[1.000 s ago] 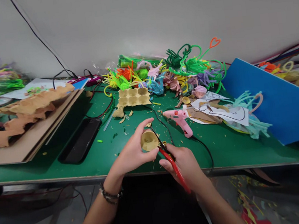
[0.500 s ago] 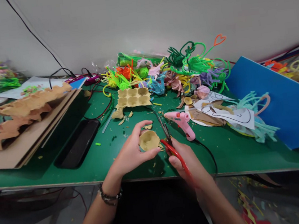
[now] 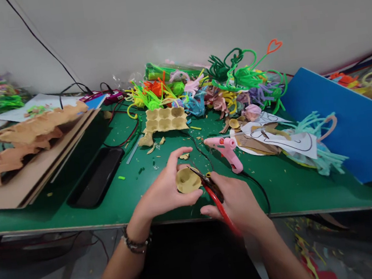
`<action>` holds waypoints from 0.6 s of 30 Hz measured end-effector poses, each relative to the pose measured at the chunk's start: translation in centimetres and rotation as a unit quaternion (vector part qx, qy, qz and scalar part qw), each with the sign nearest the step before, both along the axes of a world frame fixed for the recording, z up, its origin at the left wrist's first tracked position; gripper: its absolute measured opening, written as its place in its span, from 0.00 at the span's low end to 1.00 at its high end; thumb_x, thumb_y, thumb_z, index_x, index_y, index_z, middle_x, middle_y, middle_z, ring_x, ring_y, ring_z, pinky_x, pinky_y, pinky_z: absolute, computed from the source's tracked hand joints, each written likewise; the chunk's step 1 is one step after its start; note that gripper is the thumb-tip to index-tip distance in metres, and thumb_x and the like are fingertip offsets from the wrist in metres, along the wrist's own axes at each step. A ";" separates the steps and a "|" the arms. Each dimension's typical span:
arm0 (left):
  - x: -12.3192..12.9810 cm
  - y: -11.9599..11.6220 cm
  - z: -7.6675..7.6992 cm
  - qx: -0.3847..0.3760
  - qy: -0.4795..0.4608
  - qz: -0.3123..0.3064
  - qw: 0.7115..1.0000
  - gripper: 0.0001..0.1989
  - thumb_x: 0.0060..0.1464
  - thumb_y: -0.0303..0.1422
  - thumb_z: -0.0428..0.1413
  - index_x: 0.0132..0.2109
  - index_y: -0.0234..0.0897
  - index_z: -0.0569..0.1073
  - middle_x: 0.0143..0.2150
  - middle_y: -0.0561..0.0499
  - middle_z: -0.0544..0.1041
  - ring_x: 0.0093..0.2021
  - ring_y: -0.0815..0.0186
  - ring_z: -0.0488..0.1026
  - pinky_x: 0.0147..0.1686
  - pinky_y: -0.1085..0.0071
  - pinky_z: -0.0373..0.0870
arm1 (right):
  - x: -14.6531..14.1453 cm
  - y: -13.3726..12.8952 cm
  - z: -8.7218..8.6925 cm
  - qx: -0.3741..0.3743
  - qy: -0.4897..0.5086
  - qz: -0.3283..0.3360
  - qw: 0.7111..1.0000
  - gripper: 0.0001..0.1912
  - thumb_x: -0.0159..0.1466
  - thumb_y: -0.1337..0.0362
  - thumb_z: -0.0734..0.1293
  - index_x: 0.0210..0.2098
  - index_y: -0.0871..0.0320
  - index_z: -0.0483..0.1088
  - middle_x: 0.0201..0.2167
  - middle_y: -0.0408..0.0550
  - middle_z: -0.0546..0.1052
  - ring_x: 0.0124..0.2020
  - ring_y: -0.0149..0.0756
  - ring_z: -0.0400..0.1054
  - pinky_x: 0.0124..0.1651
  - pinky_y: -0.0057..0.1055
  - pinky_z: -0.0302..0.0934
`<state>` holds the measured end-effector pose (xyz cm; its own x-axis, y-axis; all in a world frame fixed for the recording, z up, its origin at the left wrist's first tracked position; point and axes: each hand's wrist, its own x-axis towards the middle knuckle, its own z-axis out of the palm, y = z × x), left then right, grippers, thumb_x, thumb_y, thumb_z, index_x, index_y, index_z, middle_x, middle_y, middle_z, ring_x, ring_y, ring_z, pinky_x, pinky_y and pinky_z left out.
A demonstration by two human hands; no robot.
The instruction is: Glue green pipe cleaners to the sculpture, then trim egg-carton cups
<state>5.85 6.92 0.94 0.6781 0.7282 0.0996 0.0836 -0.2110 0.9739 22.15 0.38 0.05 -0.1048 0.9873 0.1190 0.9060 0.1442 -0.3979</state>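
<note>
A tan egg carton cup (image 3: 188,181) is in my left hand (image 3: 169,184), its hollow side facing up toward me. Thumb and fingers curve around its rim. My right hand (image 3: 237,199) grips red-handled scissors (image 3: 218,201), whose dark blades reach over the cup's right edge. Whether the blades are cutting into the rim I cannot tell. Beyond the hands lies a larger egg carton piece (image 3: 166,120) with several cups, and small torn scraps (image 3: 150,139) beside it. A pink glue gun (image 3: 226,150) rests to the right of the scissors.
A black phone (image 3: 96,177) lies at the left, near stacked cardboard (image 3: 37,176). Colourful pipe cleaners (image 3: 194,95) are heaped along the wall. At the right lean a blue board (image 3: 344,133) and paper cut-outs (image 3: 294,139). The glue gun's cord (image 3: 261,189) runs toward the table's front edge.
The scissors have swung left, and their blades now overlap the cup's rim instead of pointing up beside it. The cup has shifted slightly right and down in my left hand.
</note>
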 end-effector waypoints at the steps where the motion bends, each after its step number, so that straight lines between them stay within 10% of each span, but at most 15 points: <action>1: 0.0 -0.1 0.1 0.003 0.006 0.002 1.000 0.35 0.43 0.27 0.57 0.55 0.42 0.48 0.34 0.55 0.70 0.28 0.72 0.67 0.26 0.76 0.66 | 0.0 -0.1 0.0 0.002 -0.006 0.002 1.000 0.29 0.50 0.35 0.54 0.25 0.56 0.58 0.19 0.43 0.69 0.18 0.32 0.60 0.22 0.26 0.41; 13: -0.3 -1.1 0.5 0.071 0.051 0.030 0.996 0.32 0.44 0.29 0.55 0.55 0.37 0.52 0.32 0.55 0.68 0.29 0.71 0.67 0.28 0.76 0.65 | -0.3 -0.6 -1.5 0.048 0.136 -0.001 0.990 0.31 0.53 0.33 0.48 0.20 0.56 0.55 0.13 0.41 0.60 0.15 0.27 0.51 0.20 0.25 0.42; 18: -0.5 -1.3 0.1 0.134 0.025 0.069 0.988 0.20 0.53 0.35 0.49 0.53 0.37 0.60 0.49 0.46 0.67 0.47 0.63 0.66 0.47 0.67 0.62 | -0.5 -1.2 -1.6 0.070 0.148 -0.007 0.986 0.30 0.56 0.36 0.46 0.28 0.56 0.57 0.18 0.43 0.66 0.18 0.31 0.57 0.22 0.25 0.47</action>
